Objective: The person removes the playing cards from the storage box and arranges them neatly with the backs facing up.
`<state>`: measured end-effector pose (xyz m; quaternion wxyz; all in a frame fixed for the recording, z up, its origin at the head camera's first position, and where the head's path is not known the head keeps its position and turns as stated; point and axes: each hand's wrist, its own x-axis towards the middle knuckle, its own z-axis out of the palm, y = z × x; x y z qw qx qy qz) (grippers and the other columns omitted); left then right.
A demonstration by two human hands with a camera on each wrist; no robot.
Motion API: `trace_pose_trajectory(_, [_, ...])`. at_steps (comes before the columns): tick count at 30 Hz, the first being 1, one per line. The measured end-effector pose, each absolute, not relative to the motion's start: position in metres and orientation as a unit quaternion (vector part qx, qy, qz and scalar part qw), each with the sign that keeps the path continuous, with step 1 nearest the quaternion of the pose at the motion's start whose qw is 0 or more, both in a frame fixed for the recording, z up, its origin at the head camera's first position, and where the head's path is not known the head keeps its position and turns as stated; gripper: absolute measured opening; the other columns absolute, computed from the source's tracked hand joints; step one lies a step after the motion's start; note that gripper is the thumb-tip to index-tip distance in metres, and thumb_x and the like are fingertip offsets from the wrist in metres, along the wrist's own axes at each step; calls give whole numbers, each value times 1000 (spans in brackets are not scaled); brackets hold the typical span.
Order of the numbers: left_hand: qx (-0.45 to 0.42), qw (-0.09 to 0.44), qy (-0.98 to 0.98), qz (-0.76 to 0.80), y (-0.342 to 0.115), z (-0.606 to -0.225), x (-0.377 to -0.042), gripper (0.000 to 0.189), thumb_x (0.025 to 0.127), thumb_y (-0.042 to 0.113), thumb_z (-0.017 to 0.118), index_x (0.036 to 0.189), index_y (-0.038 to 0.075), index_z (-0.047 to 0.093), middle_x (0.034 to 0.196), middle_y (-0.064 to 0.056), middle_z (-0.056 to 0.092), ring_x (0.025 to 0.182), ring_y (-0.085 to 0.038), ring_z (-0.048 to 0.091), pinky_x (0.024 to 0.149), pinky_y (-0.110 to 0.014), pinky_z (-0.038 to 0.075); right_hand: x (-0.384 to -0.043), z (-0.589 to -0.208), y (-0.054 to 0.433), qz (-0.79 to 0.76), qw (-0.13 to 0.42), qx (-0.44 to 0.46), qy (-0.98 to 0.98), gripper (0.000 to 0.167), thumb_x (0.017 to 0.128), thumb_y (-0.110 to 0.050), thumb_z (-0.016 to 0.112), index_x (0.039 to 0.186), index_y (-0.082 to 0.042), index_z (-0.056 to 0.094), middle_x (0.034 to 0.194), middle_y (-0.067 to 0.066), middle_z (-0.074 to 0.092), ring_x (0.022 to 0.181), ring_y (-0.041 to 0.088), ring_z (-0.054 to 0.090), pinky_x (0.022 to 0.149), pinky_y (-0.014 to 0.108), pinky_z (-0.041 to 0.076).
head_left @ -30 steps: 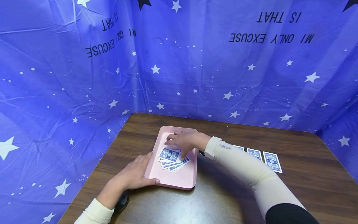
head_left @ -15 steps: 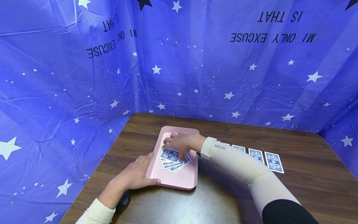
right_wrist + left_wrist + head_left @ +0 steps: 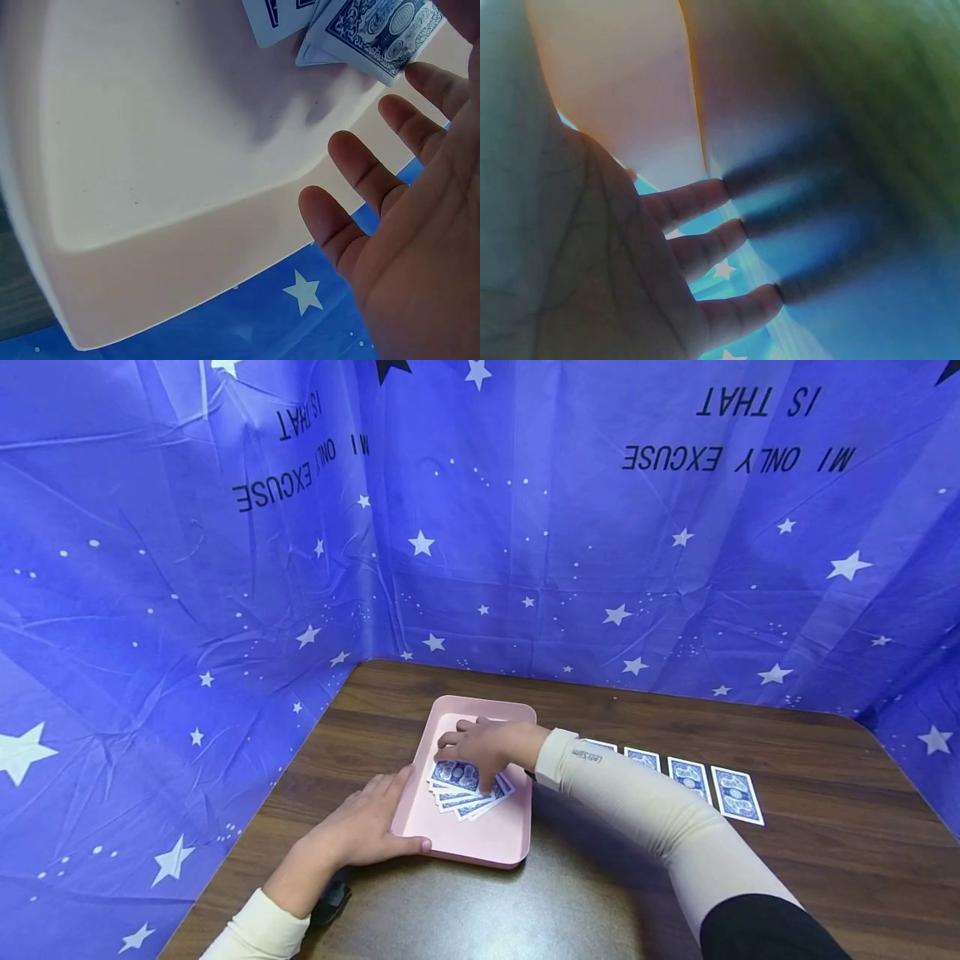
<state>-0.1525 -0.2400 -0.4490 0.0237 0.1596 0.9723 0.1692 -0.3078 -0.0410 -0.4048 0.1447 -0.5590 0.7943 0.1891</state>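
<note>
A pink tray [image 3: 467, 845] lies on the wooden table. Blue-backed playing cards [image 3: 453, 775] are fanned out in it, overlapping one another. Over the tray's middle, my right hand [image 3: 498, 747] reaches in with spread fingers, its thumb on the fan's right part. In the right wrist view, the index fingertip is right at the corner of a patterned card [image 3: 375, 37], and the other fingers extend apart from it. My left hand [image 3: 360, 827] rests along the tray's left side with the thumb at the near edge. Straight fingers [image 3: 739, 311] show in the left wrist view.
To the right, several playing cards [image 3: 738, 795] lie back up in a row on the table [image 3: 840, 827], partly behind the right forearm. A blue curtain [image 3: 570, 527] with white stars stands behind and to the left of the table.
My right hand has shifted slightly left and down over the fanned cards, its fingers now covering more of the top card's far edge. The left hand has stayed at the tray's side.
</note>
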Motion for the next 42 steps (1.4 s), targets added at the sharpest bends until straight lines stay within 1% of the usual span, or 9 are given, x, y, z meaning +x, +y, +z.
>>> trace_pose_trajectory(9, [163, 13, 972, 168, -240, -449, -153, 118, 73, 75, 67, 155, 1, 26, 141, -21, 49, 130, -40, 45, 102, -56, 43, -308, -405, -42, 185, 150, -556, 797, 99, 72, -42, 88, 154, -33, 34, 153, -9, 36, 134, 16, 35, 108, 39, 36])
trace_pose_trajectory(15, [160, 17, 972, 169, -240, -447, -152, 118, 72, 75, 67, 155, 1, 26, 141, -21, 49, 130, -39, 45, 101, -56, 43, -307, -402, -43, 170, 152, -557, 799, 97, 72, -42, 88, 154, -34, 36, 154, -8, 35, 138, 18, 33, 111, 42, 33])
trace_pose_trajectory(22, [156, 26, 973, 168, -241, -448, -153, 119, 73, 77, 65, 155, 1, 25, 144, -22, 47, 133, -41, 43, 102, -57, 41, -305, -401, -45, 173, 155, -558, 797, 96, 73, -42, 88, 154, -34, 36, 155, -8, 34, 140, 18, 32, 113, 44, 32])
trace_pose_trajectory(27, [159, 24, 973, 167, -241, -449, -153, 118, 73, 77, 65, 155, 1, 25, 144, -22, 47, 133, -42, 42, 104, -57, 40, -304, -402, -47, 178, 152, -564, 792, 96, 72, -42, 88, 153, -33, 37, 155, -8, 35, 138, 18, 34, 111, 42, 34])
trace_pose_trajectory(30, [160, 24, 973, 163, -241, -450, -153, 119, 73, 77, 66, 156, 3, 24, 144, -20, 47, 133, -41, 43, 105, -56, 40, -304, -403, -48, 178, 152, -567, 790, 96, 72, -42, 88, 153, -33, 38, 153, -8, 37, 136, 17, 36, 109, 41, 36])
trace_pose_trajectory(38, [154, 25, 975, 161, -241, -450, -153, 120, 72, 78, 66, 157, 5, 23, 144, -18, 47, 134, -38, 42, 104, -55, 41, -304, -405, -50, 186, 161, -556, 794, 93, 73, -42, 88, 152, -34, 39, 150, -9, 40, 132, 16, 38, 107, 36, 37])
trace_pose_trajectory(42, [154, 24, 974, 166, -242, -451, -153, 120, 72, 77, 67, 157, 5, 24, 144, -18, 48, 133, -37, 43, 103, -55, 42, -304, -404, -50, 178, 166, -552, 798, 92, 72, -41, 88, 151, -35, 40, 150, -8, 40, 133, 15, 38, 107, 36, 37])
